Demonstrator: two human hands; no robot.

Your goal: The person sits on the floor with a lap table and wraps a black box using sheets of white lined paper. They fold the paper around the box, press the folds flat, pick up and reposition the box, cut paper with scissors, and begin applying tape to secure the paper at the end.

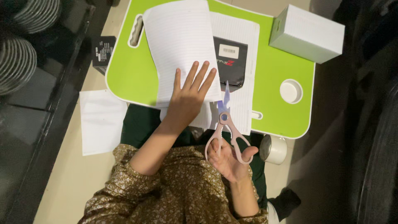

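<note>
White round cup (291, 91) in tray recess (301, 99)

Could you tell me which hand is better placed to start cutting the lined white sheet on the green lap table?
The right hand: it already grips the pink-handled scissors, blades pointing at the lined white paper sheet. The left hand lies flat on it.

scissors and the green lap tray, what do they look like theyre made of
Scissors: the pale pink handles look like matte plastic; the blades have a smooth, purplish sheen, probably coated metal. Green lap tray: looks like smooth, evenly coloured laminate or plastic with a white moulded edge and cup recess; I cannot tell the core.
</note>
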